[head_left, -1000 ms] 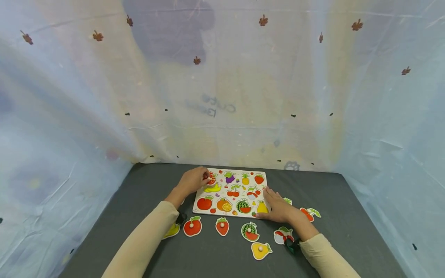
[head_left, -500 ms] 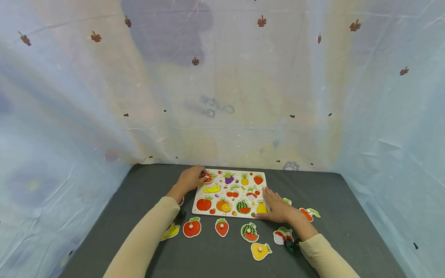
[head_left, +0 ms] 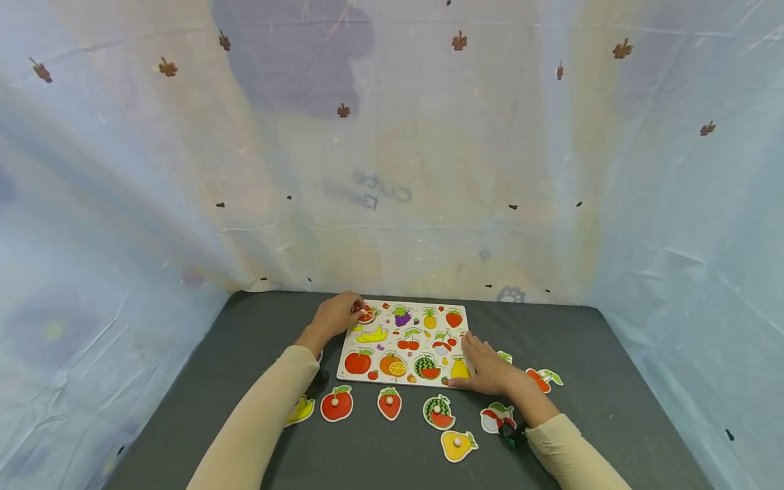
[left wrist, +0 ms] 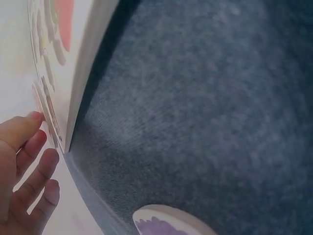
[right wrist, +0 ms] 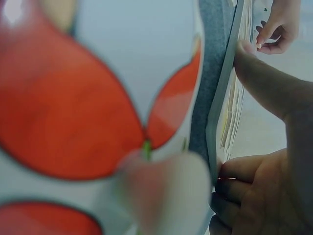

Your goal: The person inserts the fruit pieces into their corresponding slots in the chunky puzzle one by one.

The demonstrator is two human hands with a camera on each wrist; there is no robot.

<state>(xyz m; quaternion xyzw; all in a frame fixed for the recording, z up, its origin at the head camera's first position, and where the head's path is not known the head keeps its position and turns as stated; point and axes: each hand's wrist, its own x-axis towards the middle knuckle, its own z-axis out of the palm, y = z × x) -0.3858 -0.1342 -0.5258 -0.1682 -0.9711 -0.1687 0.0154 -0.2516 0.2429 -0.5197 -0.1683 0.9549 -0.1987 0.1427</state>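
Note:
My left hand [head_left: 335,315] is at the far left corner of a white fruit puzzle board [head_left: 392,335]. Its thumb and index finger pinch the knob of a red citrus puzzle piece [head_left: 368,315]. In the left wrist view the piece [left wrist: 45,105] lies close against the board's face, slightly askew, while the other fingers are loosely bent. My right hand [head_left: 488,367] rests spread on the board's near right corner, its thumb along the near edge. Several printed fruits show on the board, among them bananas, grapes and a pineapple.
Knobbed pieces lie on the dark grey table [head_left: 392,469]: apple [head_left: 337,404], strawberry [head_left: 389,403], watermelon [head_left: 439,412], pear [head_left: 458,446] and bananas [head_left: 300,411]. Red-and-white fruit [head_left: 497,418] and a red leafy piece [head_left: 544,380] lie right. A purple piece [left wrist: 164,225] is beside my left wrist.
My left hand has shifted the red citrus piece slightly left, down onto the board's far left corner, uncovering more of the printed bananas. The right hand has stayed in place.

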